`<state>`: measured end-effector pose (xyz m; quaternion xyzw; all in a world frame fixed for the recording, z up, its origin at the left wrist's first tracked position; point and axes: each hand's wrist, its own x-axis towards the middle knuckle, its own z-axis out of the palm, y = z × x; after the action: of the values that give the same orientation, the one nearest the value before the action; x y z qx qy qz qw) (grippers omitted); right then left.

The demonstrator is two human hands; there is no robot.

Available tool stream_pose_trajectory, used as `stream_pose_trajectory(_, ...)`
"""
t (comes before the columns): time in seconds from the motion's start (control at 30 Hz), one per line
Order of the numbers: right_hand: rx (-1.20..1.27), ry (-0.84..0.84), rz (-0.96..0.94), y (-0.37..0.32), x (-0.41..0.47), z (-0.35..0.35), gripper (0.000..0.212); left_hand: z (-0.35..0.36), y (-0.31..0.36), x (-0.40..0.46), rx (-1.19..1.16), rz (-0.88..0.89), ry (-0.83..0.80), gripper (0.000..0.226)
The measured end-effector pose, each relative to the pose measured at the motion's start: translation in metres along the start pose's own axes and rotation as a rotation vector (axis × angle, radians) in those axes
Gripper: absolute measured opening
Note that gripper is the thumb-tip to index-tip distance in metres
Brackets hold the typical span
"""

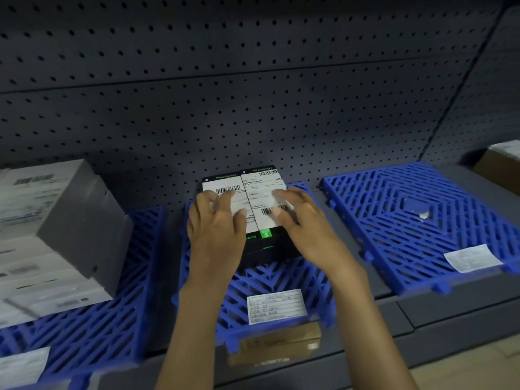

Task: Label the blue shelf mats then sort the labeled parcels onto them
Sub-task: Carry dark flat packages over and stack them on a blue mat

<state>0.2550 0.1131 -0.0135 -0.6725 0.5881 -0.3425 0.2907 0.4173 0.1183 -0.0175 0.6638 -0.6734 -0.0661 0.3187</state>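
Head view, both hands (216, 220) open, flat on black parcels (253, 209), long axis toward pegboard (253, 94)

Three blue mats line the shelf: left (92, 319), middle (270, 280) and right (416, 220). Each carries one white label: (22, 367), (277, 306), (472, 258). Two black parcels, (225, 209) and (267, 201), sit side by side on the middle mat. Several grey boxes (56, 226) are stacked on the left mat; blur hides their exact number. Two hands, left (215, 223) and right (301, 218), are in view.
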Motion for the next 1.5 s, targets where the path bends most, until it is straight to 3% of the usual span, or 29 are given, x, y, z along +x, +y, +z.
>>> stream_pose_trajectory(0.13,-0.065,0.087,-0.034,0.01,-0.018,-0.026,0.044,-0.005,0.027,-0.009,0.031,0.12,0.076,0.039)
stream_pose_trajectory(0.3,-0.229,0.195,-0.008,0.044,-0.067,-0.084,0.044,0.016,0.109,-0.035,-0.009,0.356,0.032,0.032)
stream_pose_trajectory(0.6,-0.472,0.442,0.361,0.161,-0.239,-0.264,0.029,0.115,0.306,-0.133,-0.137,0.596,-0.104,0.028)
stream_pose_trajectory(0.73,-0.515,0.546,0.451,0.215,-0.333,-0.336,0.039,0.167,0.402,-0.198,-0.248,0.717,-0.19,0.024)
stream_pose_trajectory(0.83,-0.557,0.619,0.549,0.248,-0.404,-0.383,0.026,0.206,0.465,-0.249,-0.278,0.825,-0.268,0.025)
stream_pose_trajectory(1.03,-0.568,0.782,0.73,0.295,-0.513,-0.45,0.022,0.267,0.57,-0.317,-0.31,1.012,-0.419,0.025)
stream_pose_trajectory(1.27,-0.566,0.793,0.867,0.371,-0.54,-0.519,0.023,0.357,0.662,-0.319,-0.263,1.101,-0.509,0.025)
stream_pose_trajectory(1.5,-0.6,0.81,0.884,0.462,-0.523,-0.654,0.025,0.452,0.807,-0.3,-0.277,1.211,-0.517,0.027)
